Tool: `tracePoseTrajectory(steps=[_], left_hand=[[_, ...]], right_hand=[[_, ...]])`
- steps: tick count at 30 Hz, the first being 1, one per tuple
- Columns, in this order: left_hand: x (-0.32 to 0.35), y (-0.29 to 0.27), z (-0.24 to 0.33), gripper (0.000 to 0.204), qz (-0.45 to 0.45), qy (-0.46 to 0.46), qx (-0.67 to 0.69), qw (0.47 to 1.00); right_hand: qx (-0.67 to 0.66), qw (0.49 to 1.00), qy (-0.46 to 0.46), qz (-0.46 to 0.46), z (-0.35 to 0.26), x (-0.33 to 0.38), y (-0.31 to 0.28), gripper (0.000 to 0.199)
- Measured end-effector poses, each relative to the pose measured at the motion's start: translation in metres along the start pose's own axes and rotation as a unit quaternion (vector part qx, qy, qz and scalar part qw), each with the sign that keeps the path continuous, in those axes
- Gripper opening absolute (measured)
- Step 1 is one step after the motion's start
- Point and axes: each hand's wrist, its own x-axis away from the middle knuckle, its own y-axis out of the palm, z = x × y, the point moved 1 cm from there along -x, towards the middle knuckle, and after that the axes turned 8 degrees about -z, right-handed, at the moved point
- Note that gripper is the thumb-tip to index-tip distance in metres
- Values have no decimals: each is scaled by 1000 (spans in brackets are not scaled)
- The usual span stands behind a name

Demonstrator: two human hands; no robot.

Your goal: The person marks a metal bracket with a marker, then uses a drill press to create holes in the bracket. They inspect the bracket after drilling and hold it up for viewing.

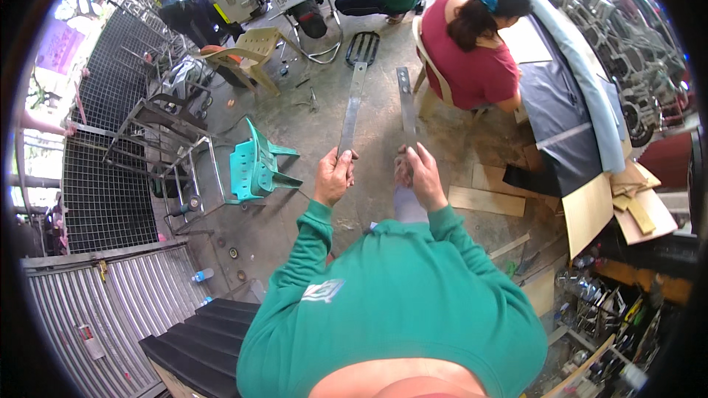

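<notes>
My left hand [335,177] is closed round the near end of a flat grey metal bar [351,114]. At the bar's far end is a black slotted, paddle-shaped piece [362,49]. Whether the two are fastened together or only line up, I cannot tell. My right hand [420,177] grips a second flat metal bar [405,99], which has holes near its far end. Both bars point away from me, side by side and apart, above the concrete floor. My fingers hide the near ends of both bars.
A teal plastic chair [254,166] stands left, beside a metal-tube frame [199,177]. Ahead is a beige chair [251,55]. A person in maroon [472,51] sits right, at a cloth-covered table [564,121]. Wooden boards [487,201] lie nearby. Others are around a motorcycle [304,7].
</notes>
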Motion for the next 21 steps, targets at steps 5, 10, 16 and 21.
tracePoseTrajectory(steps=[5, 10, 16, 21], left_hand=[[-112, -35, -11, 28, 98, -70, 31, 992], [-230, -59, 2, 33, 203, -67, 0, 977], [-400, -100, 27, 25, 267, 79, -71, 958], [-550, -142, 68, 26, 211, 191, -183, 941]], right_hand=[[18, 995, 86, -49, -36, -181, -27, 21], [119, 983, 90, -108, -78, -329, -18, 27], [106, 984, 94, -107, -71, -496, 3, 32], [189, 981, -25, 44, -82, -628, 23, 32]])
